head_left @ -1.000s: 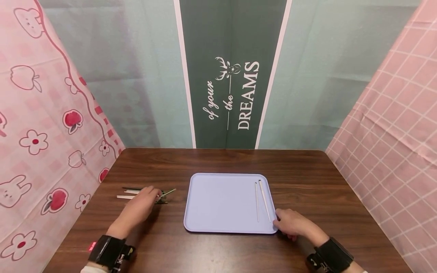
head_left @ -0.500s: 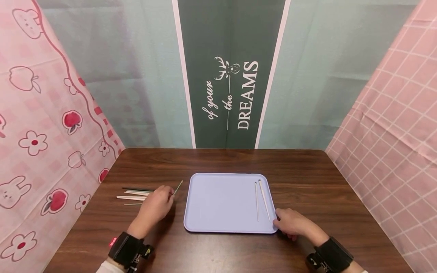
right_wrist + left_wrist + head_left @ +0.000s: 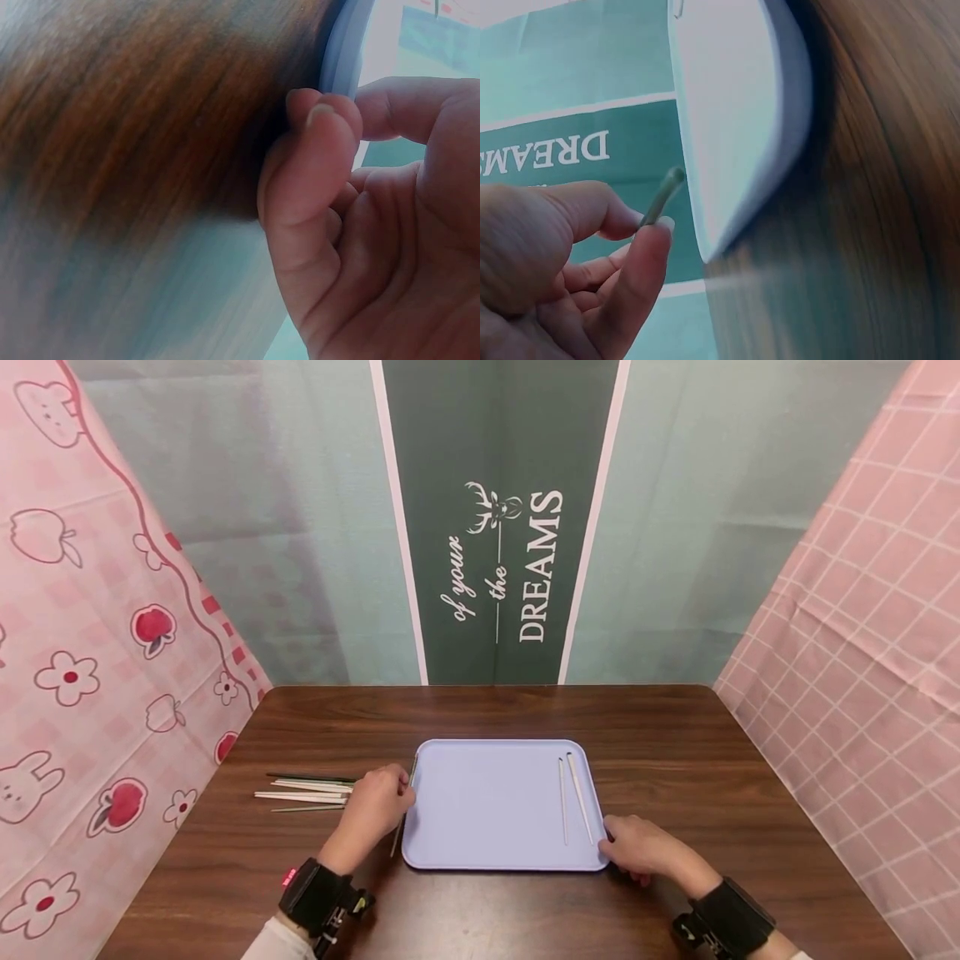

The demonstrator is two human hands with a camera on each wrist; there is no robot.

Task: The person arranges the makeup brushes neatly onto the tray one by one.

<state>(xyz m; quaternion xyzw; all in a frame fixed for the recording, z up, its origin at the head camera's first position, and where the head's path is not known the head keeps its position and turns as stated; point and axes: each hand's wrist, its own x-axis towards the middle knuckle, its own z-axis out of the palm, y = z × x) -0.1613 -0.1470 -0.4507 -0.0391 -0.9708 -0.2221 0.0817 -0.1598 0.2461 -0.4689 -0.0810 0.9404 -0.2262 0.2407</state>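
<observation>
Head view gives me a brown wood-grain table (image 3: 487, 914) under a lilac tray (image 3: 487, 806), a green lettered cloth (image 3: 495, 435) hanging beyond the tray, pink cloths (image 3: 862, 568) at either side. I see the left hand (image 3: 375, 802) pinch a thin green stick (image 3: 662, 196) along the tray's left edge; the right hand's (image 3: 636, 845) fingers clamp its near right corner.

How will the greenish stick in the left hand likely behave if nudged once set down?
The greenish stick is probably stiff, since it runs straight either side of the left hand. It looks thin, so likely light. Its shape seems rounded, so it might roll if pushed across the tray.
</observation>
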